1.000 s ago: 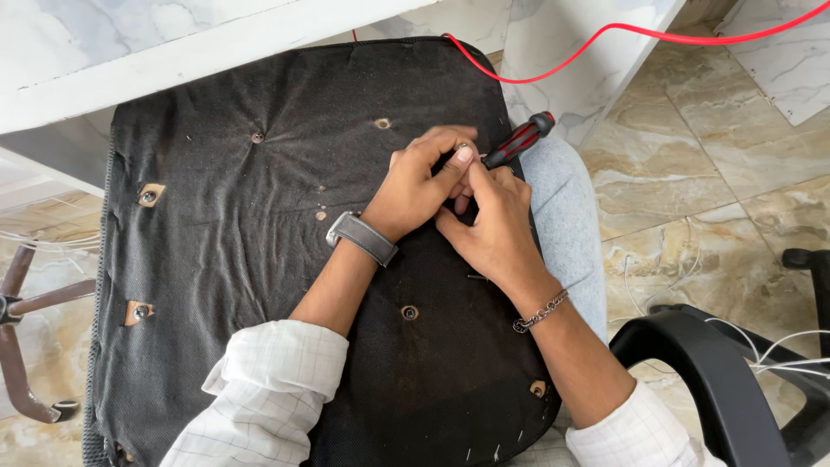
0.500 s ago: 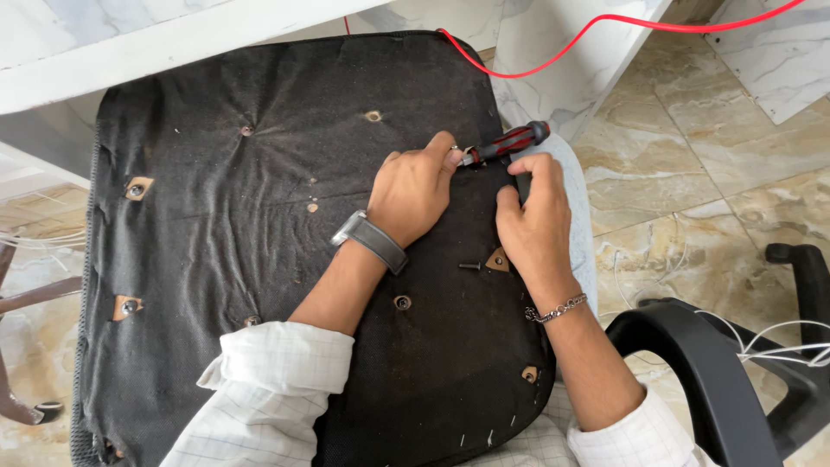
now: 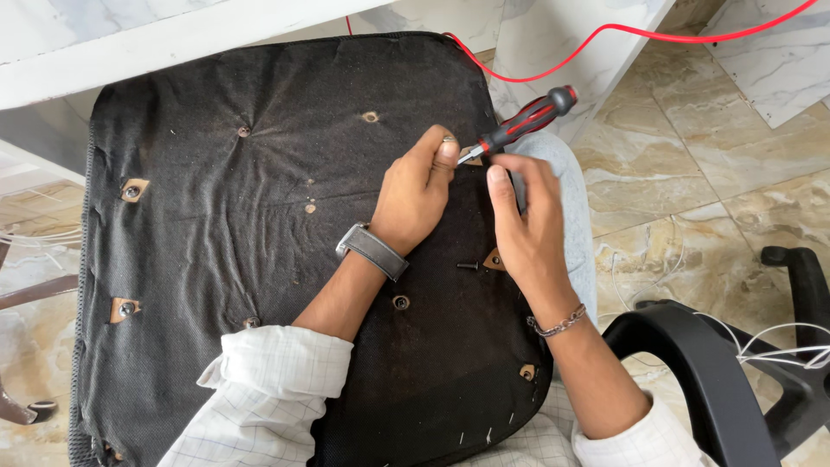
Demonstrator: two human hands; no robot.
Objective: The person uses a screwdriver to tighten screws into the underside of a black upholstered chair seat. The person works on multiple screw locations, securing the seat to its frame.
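An upturned black fabric chair seat (image 3: 216, 242) lies across my lap, with several screw holes and small tears in it. My left hand (image 3: 413, 197), with a grey watch at the wrist, pinches the metal shaft of a red-and-black screwdriver (image 3: 527, 117), whose handle points up and to the right. My right hand (image 3: 526, 227), wearing a chain bracelet, hovers just below the handle with its fingers loosely apart and holds nothing. A small black screw (image 3: 468, 265) lies loose on the fabric beside a torn hole (image 3: 494, 259), between my two wrists.
A black plastic chair armrest (image 3: 692, 363) curves at the lower right, with white wires (image 3: 782, 355) over it. A red cable (image 3: 605, 35) runs along the top right. A white table edge (image 3: 173, 43) crosses the top. Marble floor tiles (image 3: 692, 173) lie on the right.
My right hand has lifted off the seat next to the screw and moved up towards the screwdriver handle. My left hand keeps its pinch on the shaft.
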